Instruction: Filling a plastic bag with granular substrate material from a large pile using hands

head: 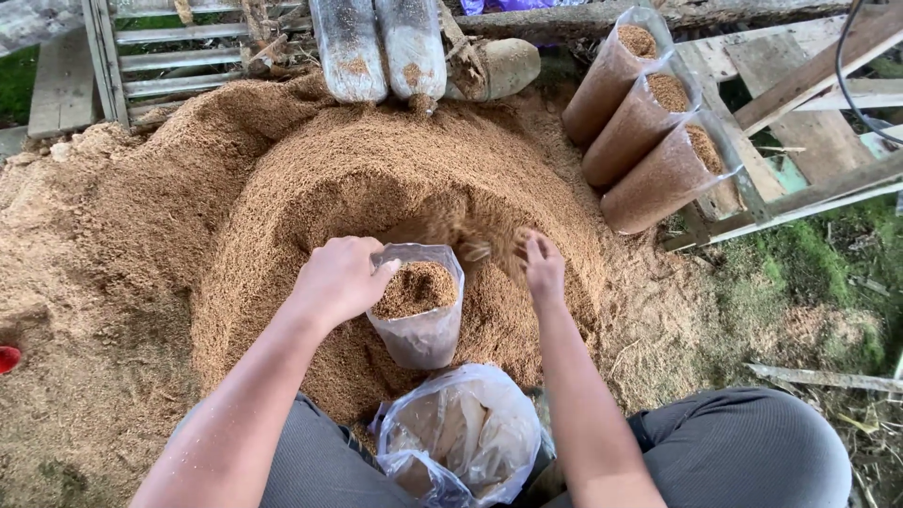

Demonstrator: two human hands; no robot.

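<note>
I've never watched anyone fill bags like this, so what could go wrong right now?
The left hand holds only one side of the clear bag's rim, so the soft mouth might fold and spill. Sawdust flying off the right hand is already scattering and may miss the opening. The bundle of empty bags between the knees could catch stray sawdust.
</note>
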